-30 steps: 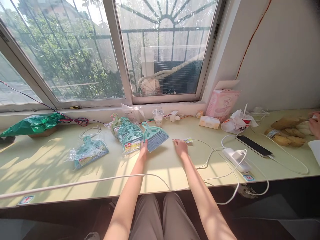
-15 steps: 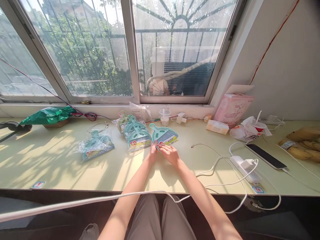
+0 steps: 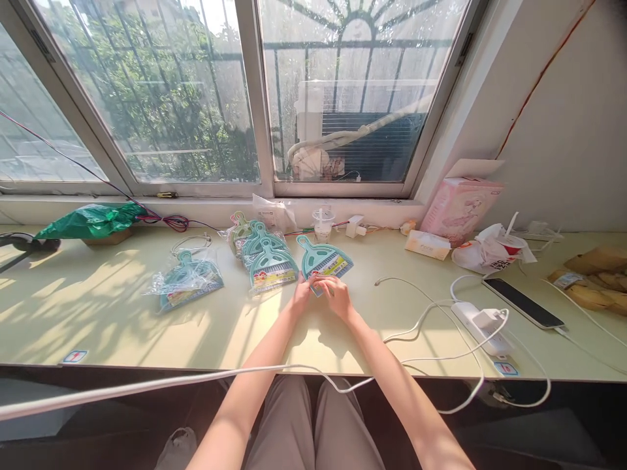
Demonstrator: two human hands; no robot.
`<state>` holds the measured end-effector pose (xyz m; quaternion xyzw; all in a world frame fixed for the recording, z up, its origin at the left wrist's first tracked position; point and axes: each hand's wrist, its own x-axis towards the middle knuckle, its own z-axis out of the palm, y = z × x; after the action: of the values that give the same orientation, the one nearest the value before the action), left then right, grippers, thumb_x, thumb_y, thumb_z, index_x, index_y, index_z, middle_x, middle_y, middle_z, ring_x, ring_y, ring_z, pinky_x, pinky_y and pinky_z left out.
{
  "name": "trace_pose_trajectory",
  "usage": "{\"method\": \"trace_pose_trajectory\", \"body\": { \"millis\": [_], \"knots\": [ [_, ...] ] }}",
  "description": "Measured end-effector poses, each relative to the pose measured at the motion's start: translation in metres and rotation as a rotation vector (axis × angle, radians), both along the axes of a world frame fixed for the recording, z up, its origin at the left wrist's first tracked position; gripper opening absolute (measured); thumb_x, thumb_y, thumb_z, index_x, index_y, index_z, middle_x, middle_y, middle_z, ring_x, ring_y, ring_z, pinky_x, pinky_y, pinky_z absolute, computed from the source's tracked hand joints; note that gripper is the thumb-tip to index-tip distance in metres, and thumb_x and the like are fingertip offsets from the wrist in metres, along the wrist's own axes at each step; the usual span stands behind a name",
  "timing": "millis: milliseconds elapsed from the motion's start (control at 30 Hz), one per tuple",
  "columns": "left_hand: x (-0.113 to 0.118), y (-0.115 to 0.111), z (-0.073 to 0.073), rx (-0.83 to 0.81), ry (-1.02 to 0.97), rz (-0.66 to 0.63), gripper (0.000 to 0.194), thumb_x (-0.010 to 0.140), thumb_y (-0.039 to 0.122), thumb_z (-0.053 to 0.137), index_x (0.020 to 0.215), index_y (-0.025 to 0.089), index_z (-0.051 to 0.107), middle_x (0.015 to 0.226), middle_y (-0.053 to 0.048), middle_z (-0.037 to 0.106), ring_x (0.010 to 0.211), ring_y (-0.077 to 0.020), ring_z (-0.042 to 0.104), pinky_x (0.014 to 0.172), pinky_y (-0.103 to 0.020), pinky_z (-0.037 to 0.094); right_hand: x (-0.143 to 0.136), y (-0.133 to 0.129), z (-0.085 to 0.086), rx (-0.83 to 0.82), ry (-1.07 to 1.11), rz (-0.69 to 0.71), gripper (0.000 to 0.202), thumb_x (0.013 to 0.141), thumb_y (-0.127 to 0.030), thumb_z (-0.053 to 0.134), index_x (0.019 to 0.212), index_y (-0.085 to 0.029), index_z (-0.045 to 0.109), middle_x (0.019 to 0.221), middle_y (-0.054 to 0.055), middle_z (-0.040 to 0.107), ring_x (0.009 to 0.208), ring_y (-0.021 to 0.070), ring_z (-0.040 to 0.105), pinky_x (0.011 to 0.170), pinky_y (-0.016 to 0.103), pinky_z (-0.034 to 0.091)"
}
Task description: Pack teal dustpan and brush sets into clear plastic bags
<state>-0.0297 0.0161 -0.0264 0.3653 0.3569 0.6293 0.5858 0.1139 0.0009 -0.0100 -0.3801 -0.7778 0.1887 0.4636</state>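
Where the teal mini broom (image 3: pixel 324 263) lies flat on the table (image 3: pixel 122 320), handle toward the window, we pinch its near bristle edge with left hand (image 3: pixel 300 299) and right hand (image 3: pixel 335 295), equally near.

The fingers (image 3: pixel 321 282) cover the near edge of the small teal brush (image 3: pixel 324 262); its label (image 3: pixel 331 267) is too small to read. The yellow-brown bags (image 3: pixel 595 281) are cut off at the right edge.

2 bare forearms, no sleeves, no watch or rings visible. Left hand (image 3: pixel 300 297), right hand (image 3: pixel 334 295) ungloved. Grey-beige trousers (image 3: pixel 313 424) on both legs.
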Motion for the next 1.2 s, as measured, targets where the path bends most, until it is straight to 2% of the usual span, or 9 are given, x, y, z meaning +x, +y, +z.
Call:
{"method": "trace_pose_trajectory", "body": {
  "millis": [133,200,400,533,700,800,933,1067,1200],
  "knots": [
    [0.000,0.010,-0.006,0.014,-0.050,0.063,0.053,0.081,0.031,0.079,0.126,0.021,0.054,0.127,-0.013,0.068,0.114,-0.0286,0.067,0.103,-0.046,0.052,0.008,0.013,-0.006,-0.021,0.365,-0.362,0.035,0.098,-0.049,0.050,0.110,-0.024,0.072,0.132,0.013,0.067,0.129,0.0289,0.059,0.112,0.048,0.048],
    [0.000,0.012,-0.006,0.015,-0.052,0.071,0.052,0.080,0.031,0.080,0.124,0.021,0.053,0.129,-0.014,0.067,0.115,-0.0290,0.067,0.103,-0.046,0.052,0.013,0.022,-0.010,-0.175,0.540,-0.465,0.046,0.091,-0.055,0.058,0.121,-0.022,0.064,0.137,0.015,0.063,0.129,0.0299,0.059,0.106,0.048,0.053],
    [-0.004,0.006,-0.001,0.058,0.012,-0.007,0.061,0.076,0.039,0.084,0.127,0.022,0.054,0.126,-0.014,0.068,0.117,-0.0314,0.066,0.106,-0.052,0.050,0.012,0.038,-0.025,-0.731,0.800,0.008,0.039,0.076,-0.052,0.076,0.101,-0.023,0.066,0.106,0.011,0.078,0.110,0.0313,0.074,0.096,0.047,0.061],
    [-0.003,0.004,0.002,0.055,0.119,-0.012,0.058,0.078,0.042,0.084,0.124,0.021,0.057,0.128,-0.015,0.068,0.121,-0.0321,0.064,0.106,-0.049,0.050,0.013,0.040,-0.027,-0.828,0.912,0.012,0.037,0.062,-0.039,0.088,0.087,-0.021,0.067,0.100,0.011,0.080,0.104,0.0325,0.077,0.097,0.046,0.062],
    [-0.009,-0.004,0.012,0.051,0.473,0.214,0.047,0.094,0.047,0.065,0.129,0.018,0.056,0.126,-0.016,0.066,0.119,-0.0307,0.064,0.104,-0.046,0.050,0.026,0.040,-0.021,-0.825,0.971,0.011,0.038,0.058,-0.031,0.093,0.087,-0.020,0.070,0.098,0.008,0.081,0.103,0.0312,0.077,0.094,0.042,0.064],
    [-0.046,-0.015,0.022,0.205,0.722,0.566,0.038,0.101,0.036,0.050,0.135,0.019,0.052,0.134,-0.017,0.060,0.122,-0.0284,0.061,0.105,-0.046,0.049,0.033,0.041,-0.020,-0.852,1.006,-0.051,0.038,0.057,-0.026,0.094,0.087,-0.021,0.070,0.093,0.006,0.081,0.100,0.0285,0.078,0.091,0.037,0.065],
    [-0.145,-0.039,0.030,0.170,1.141,0.965,0.036,0.094,0.016,0.049,0.129,0.017,0.056,0.140,-0.018,0.055,0.140,-0.0310,0.047,0.120,-0.050,0.035,0.036,0.044,-0.027,-0.882,1.038,-0.083,0.037,0.059,-0.022,0.092,0.090,-0.023,0.072,0.099,0.003,0.081,0.103,0.0251,0.077,0.090,0.032,0.065],
    [-0.241,-0.072,0.026,-0.146,1.466,0.964,0.054,0.088,0.017,0.064,0.139,0.007,0.048,0.155,-0.026,0.043,0.151,-0.0404,0.029,0.124,-0.057,0.025,0.034,0.046,-0.033,-0.880,1.030,-0.032,0.037,0.058,-0.023,0.092,0.090,-0.023,0.072,0.104,0.003,0.081,0.106,0.0238,0.076,0.089,0.029,0.065],
    [-0.292,-0.099,0.026,-0.241,1.683,0.920,0.051,0.092,0.015,0.056,0.142,0.005,0.048,0.154,-0.026,0.045,0.145,-0.0366,0.038,0.120,-0.050,0.030,0.032,0.045,-0.036,-0.889,1.003,-0.037,0.038,0.058,-0.023,0.093,0.089,-0.023,0.072,0.102,0.004,0.081,0.104,0.0251,0.077,0.086,0.031,0.067]
  ]
}}
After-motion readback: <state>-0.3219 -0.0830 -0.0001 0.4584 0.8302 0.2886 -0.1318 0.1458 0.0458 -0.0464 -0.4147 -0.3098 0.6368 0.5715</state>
